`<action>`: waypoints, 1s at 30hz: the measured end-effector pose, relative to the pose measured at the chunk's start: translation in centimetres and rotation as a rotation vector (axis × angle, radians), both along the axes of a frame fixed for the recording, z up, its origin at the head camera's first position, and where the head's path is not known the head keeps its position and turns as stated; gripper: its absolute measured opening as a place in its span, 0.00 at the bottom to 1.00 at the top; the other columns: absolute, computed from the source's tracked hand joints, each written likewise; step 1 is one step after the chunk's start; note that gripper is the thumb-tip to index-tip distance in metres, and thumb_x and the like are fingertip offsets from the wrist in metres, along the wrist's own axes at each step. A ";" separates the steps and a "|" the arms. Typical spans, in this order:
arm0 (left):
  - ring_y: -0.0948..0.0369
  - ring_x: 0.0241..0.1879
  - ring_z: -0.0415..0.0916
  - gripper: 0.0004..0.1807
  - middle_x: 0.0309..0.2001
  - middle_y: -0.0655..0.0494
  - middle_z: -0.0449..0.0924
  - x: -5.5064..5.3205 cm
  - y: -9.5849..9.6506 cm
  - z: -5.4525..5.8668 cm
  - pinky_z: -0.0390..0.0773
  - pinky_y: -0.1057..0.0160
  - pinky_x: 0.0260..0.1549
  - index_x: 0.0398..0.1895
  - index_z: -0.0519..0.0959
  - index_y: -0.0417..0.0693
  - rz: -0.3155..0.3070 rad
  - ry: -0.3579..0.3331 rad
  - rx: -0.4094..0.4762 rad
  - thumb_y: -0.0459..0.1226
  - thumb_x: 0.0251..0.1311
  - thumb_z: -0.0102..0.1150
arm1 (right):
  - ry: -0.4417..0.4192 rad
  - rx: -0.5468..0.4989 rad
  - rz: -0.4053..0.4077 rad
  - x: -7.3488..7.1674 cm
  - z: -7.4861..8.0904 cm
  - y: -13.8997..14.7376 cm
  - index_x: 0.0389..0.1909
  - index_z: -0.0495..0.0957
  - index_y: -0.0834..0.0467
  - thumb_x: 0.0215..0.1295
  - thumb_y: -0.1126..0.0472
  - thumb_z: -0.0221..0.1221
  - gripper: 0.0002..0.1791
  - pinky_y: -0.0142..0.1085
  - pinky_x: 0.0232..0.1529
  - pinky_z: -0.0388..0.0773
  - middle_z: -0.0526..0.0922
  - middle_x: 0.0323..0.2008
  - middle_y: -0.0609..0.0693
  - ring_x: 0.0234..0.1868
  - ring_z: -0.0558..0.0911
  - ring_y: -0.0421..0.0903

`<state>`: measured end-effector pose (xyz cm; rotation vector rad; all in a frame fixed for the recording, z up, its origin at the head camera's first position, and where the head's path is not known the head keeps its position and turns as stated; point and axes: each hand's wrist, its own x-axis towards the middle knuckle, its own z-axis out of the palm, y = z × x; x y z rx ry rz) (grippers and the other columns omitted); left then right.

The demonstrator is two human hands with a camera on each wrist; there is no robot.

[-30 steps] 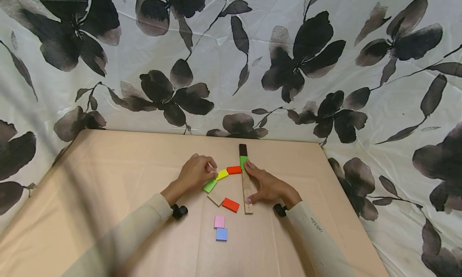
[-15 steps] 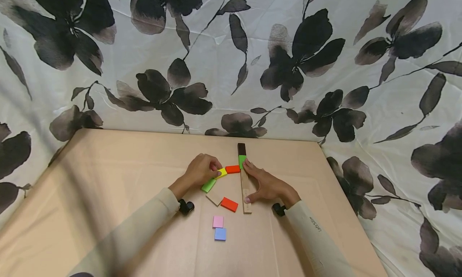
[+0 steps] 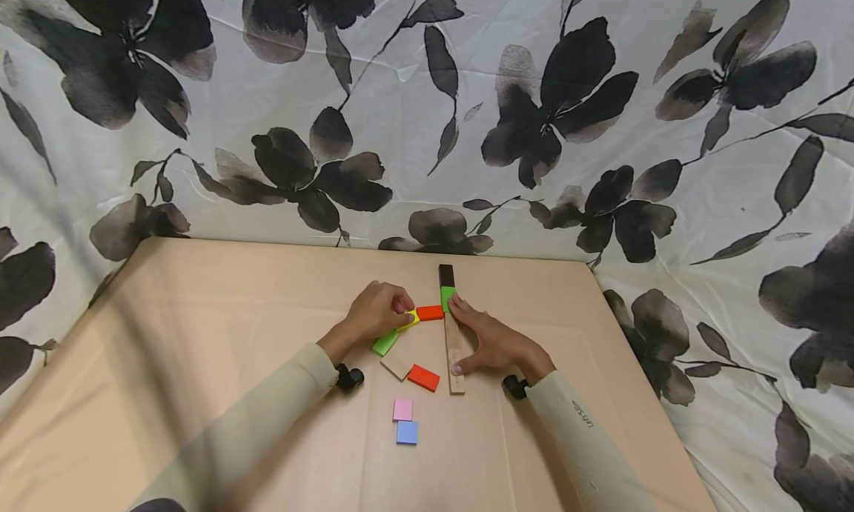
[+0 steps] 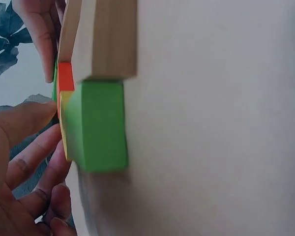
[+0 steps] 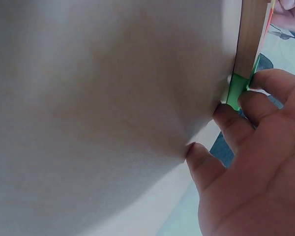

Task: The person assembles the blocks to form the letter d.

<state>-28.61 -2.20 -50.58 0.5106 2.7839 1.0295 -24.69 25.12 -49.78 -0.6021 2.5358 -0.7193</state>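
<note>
My left hand [image 3: 373,316] pinches the yellow block [image 3: 411,320] between thumb and fingers; they hide part of it. One end of that block meets a red block [image 3: 430,313], the other a green block [image 3: 385,343]. My right hand [image 3: 497,341] is spread along the right side of a straight row. Its fingertips touch the upper green block [image 3: 448,298], and its thumb rests by the plain wooden strip [image 3: 455,360] below. A black block [image 3: 446,275] tops the row. In the right wrist view, the upper green block [image 5: 237,91] shows beside the fingertips.
A plain wooden block [image 3: 396,368] and a second red block [image 3: 423,378] continue the curve towards the strip's lower end. Nearer me lie a pink square [image 3: 403,410] and a blue square [image 3: 407,433]. Floral cloth [image 3: 427,127] hangs behind the table [image 3: 267,275].
My left hand has shifted right and its fingers have come onto the yellow block. The right hand stays against the row. The blocks show no clear movement.
</note>
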 end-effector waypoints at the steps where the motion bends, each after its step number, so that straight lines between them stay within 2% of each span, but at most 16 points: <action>1: 0.58 0.40 0.72 0.08 0.30 0.59 0.83 -0.1 0.2 0.0 0.69 0.61 0.39 0.41 0.89 0.52 -0.003 0.008 0.002 0.42 0.61 0.76 | -0.001 0.002 -0.001 0.0 0.0 0.0 0.87 0.43 0.49 0.51 0.43 0.81 0.71 0.60 0.84 0.38 0.36 0.88 0.47 0.89 0.41 0.54; 7: 0.58 0.41 0.73 0.10 0.33 0.58 0.84 -0.1 0.5 0.6 0.70 0.62 0.38 0.44 0.88 0.52 0.006 0.006 -0.004 0.43 0.62 0.74 | -0.002 -0.002 -0.002 -0.1 -0.2 0.2 0.87 0.43 0.49 0.51 0.43 0.80 0.71 0.60 0.84 0.39 0.36 0.88 0.46 0.89 0.40 0.53; 12: 0.56 0.41 0.71 0.14 0.34 0.56 0.83 0.9 -1.2 1.1 0.69 0.61 0.37 0.48 0.87 0.51 0.054 -0.020 -0.019 0.43 0.62 0.76 | 0.000 -0.002 -0.005 0.1 -0.1 0.2 0.87 0.43 0.48 0.51 0.44 0.81 0.71 0.60 0.84 0.39 0.36 0.88 0.46 0.89 0.40 0.53; 18: 0.56 0.40 0.70 0.17 0.31 0.57 0.80 2.8 -3.9 0.2 0.68 0.61 0.36 0.46 0.86 0.50 0.076 -0.027 -0.024 0.45 0.58 0.79 | -0.002 -0.012 0.003 0.2 -0.1 0.2 0.87 0.43 0.50 0.51 0.45 0.81 0.71 0.60 0.84 0.38 0.36 0.88 0.48 0.89 0.40 0.54; 23: 0.58 0.39 0.70 0.17 0.27 0.59 0.78 4.3 -4.6 -0.6 0.69 0.61 0.36 0.43 0.85 0.51 0.071 -0.043 0.019 0.47 0.56 0.80 | -0.002 -0.012 0.001 0.2 0.1 0.2 0.87 0.43 0.50 0.51 0.45 0.81 0.71 0.61 0.84 0.39 0.36 0.88 0.47 0.89 0.40 0.55; 30: 0.59 0.37 0.72 0.12 0.26 0.59 0.79 4.8 -4.3 -0.6 0.70 0.60 0.39 0.38 0.86 0.51 0.063 -0.042 0.067 0.43 0.57 0.80 | 0.004 -0.022 -0.001 0.1 0.0 0.1 0.87 0.44 0.52 0.51 0.46 0.82 0.71 0.61 0.84 0.40 0.37 0.88 0.48 0.89 0.41 0.56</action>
